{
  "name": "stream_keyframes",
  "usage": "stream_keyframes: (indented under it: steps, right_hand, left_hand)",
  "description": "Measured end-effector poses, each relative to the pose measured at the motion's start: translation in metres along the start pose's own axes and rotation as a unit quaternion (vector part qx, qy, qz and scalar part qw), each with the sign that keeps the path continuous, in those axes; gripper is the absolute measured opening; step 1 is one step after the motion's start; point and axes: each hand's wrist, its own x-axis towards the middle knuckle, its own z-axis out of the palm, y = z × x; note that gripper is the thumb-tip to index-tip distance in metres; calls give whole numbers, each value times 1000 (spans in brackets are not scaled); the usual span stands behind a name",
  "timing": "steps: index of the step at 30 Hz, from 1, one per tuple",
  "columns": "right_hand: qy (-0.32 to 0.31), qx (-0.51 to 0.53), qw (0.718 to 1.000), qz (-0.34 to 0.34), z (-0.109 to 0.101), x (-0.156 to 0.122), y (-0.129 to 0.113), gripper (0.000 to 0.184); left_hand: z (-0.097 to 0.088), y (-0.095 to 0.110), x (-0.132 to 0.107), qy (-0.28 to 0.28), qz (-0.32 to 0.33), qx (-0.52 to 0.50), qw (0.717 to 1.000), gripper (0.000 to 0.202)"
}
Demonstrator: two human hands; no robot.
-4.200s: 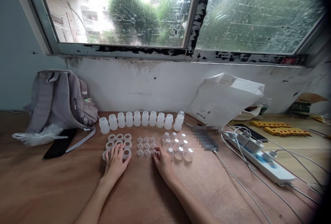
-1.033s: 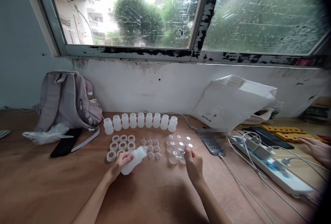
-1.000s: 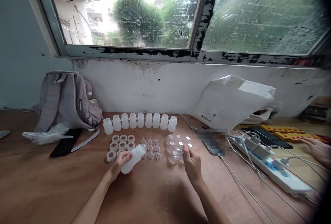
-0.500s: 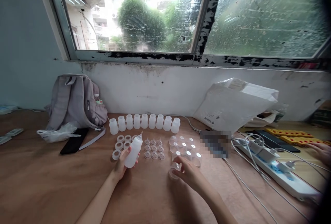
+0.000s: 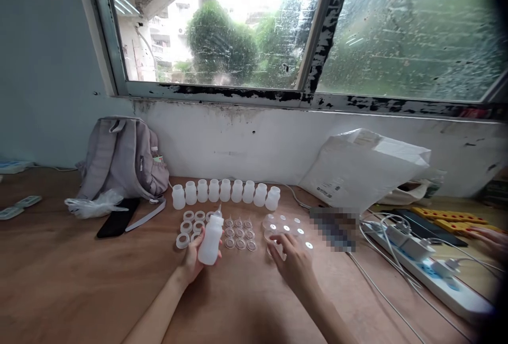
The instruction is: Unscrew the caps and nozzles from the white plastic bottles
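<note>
In my left hand (image 5: pixel 195 259) is a frosted white baby bottle (image 5: pixel 210 241), fingers wrapped round its body. It tilts slightly and has a collar and a clear teat on top. My right hand (image 5: pixel 292 260) is over the near left part of a group of clear domed caps (image 5: pixel 300 232) with white discs on top. Its thumb and index finger are curled round one clear cap (image 5: pixel 279 251), which the hand partly hides. Between the hands lie clear teats (image 5: pixel 240 233) in rows. White collar rings (image 5: pixel 186 226) lie behind my left hand, some hidden by the bottle.
Several open frosted bottles (image 5: pixel 225 190) stand in a row near the wall. A grey backpack (image 5: pixel 119 159), a black phone (image 5: pixel 117 221) and a plastic bag (image 5: pixel 95 205) are at left. To the right are a white bag (image 5: pixel 361 169), a power strip (image 5: pixel 432 264) with cables, and another person's hand (image 5: pixel 492 239).
My right hand has moved away from me, from the front of the caps to among them, with the clear cap. My left hand keeps the bottle, now a little more upright. The view has shifted slightly.
</note>
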Motion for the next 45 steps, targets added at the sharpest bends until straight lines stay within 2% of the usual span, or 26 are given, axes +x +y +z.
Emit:
stream_keyframes:
  steps: [2,5,8,11,14,17,22,26,28,31,34,36,40,42,45]
  right_hand:
    - [-39,96,995,-4,10,8,-23,22]
    - [-93,222,970,12,32,16,-47,27]
    - [-71,288,953,60,54,18,-53,29]
    - [-34,328,935,132,67,15,-47,35]
    - [-33,361,914,181,68,12,-43,33]
    - [-50,396,897,190,64,10,-43,32]
    - [-16,408,897,171,60,4,-50,29]
    - [-23,445,885,136,54,-3,-54,30]
    - [-59,481,868,109,48,-5,-55,28]
    - [-120,544,826,87,42,-2,-55,25]
    - [-140,594,787,90,43,5,-51,34]
    - [-150,608,773,98,49,9,-46,32]
    - [-162,586,782,139,60,11,-34,25]
    - [-121,576,793,157,63,11,-32,24]
    - [-54,575,800,166,61,11,-32,25]
  left_hand:
    - [0,-4,0,-12,-38,24,999,50]
    - [3,-12,-2,-46,-108,76,990,54]
    - [8,-17,-3,-84,-136,101,982,52]
    - [14,-19,-4,-85,-120,120,982,48]
    - [20,-17,-5,-92,-98,189,973,43]
    - [24,-17,-8,-116,-132,217,960,37]
    - [23,-19,-11,-146,-176,134,964,21]
    - [18,-23,-14,-189,-198,60,960,25]
    - [15,-27,-15,-211,-219,2,953,36]
    - [11,-34,-14,-225,-244,-74,940,50]
    - [4,-36,-10,-215,-237,-91,943,54]
    - [-1,-35,-6,-204,-223,-96,948,54]
    - [-6,-26,-3,-179,-181,-103,962,56]
    - [-6,-22,-3,-164,-166,-95,968,56]
    - [-4,-18,-4,-143,-177,-62,972,54]
